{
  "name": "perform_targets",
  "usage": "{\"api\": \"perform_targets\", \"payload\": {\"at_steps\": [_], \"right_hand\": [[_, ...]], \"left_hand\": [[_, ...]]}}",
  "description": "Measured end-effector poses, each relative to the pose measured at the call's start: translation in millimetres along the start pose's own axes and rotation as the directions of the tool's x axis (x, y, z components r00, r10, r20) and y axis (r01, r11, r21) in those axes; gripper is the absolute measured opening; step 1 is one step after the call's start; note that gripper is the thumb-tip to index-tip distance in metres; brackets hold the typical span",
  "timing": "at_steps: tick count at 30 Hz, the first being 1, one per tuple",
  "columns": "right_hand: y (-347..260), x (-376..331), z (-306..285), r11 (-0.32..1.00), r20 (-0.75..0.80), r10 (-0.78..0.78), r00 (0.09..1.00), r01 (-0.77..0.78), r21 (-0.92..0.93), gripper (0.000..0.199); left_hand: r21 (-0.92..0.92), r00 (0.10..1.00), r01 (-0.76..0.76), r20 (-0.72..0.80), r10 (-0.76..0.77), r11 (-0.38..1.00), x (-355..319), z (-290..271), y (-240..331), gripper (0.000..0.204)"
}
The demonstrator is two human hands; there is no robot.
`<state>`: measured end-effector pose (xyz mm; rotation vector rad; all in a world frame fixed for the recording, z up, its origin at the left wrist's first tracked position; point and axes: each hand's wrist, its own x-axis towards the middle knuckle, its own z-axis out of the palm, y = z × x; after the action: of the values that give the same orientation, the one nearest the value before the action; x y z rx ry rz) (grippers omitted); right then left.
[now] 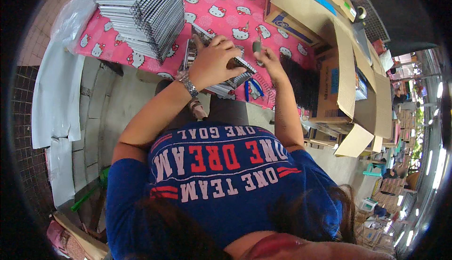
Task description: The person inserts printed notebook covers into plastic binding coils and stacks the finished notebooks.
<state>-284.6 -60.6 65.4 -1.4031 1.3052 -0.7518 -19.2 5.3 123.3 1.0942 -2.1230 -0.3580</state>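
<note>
My left hand (214, 61), a metal watch on its wrist, grips a spiral notebook (245, 65) with a dark printed cover, thumb on the near side and fingers over the top. The notebook is tilted above the pink table edge, and other printed sheets or a notebook (221, 89) lie beneath it. Just to the right, my right hand (269, 62) is closed on a small tool with a grey-green handle (257, 47) and a thin pointed tip; its exact kind is unclear. A blue-handled tool (254, 90) rests on the table below the right hand.
A tall stack of spiral notebooks (141, 17) stands at the left on the pink patterned tablecloth (221, 10). Open cardboard boxes (341, 67) fill the right side. Beside them lies a bundle of thin black strands (302, 82). Plastic wrapping (73, 29) hangs at the left.
</note>
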Motion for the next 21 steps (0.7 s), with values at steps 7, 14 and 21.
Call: {"api": "perform_targets", "payload": {"at_steps": [7, 14, 21], "right_hand": [[107, -41, 33, 0.644, -0.406, -0.3, 0.863, -0.131, -0.754, 0.101], [135, -92, 88, 0.4, -0.265, -0.239, 0.934, -0.154, -0.904, 0.069], [69, -86, 15, 0.827, -0.227, -0.35, 0.909, 0.186, -0.53, 0.049]], "left_hand": [[0.079, 0.998, -0.006, 0.066, 0.001, 0.997, 4, -1, 20, 0.033], [0.062, 0.955, 0.103, -0.285, -0.082, 0.993, 21, 31, 15, 0.026], [0.081, 0.929, 0.125, -0.359, -0.088, 0.989, 38, 31, 11, 0.024]]}}
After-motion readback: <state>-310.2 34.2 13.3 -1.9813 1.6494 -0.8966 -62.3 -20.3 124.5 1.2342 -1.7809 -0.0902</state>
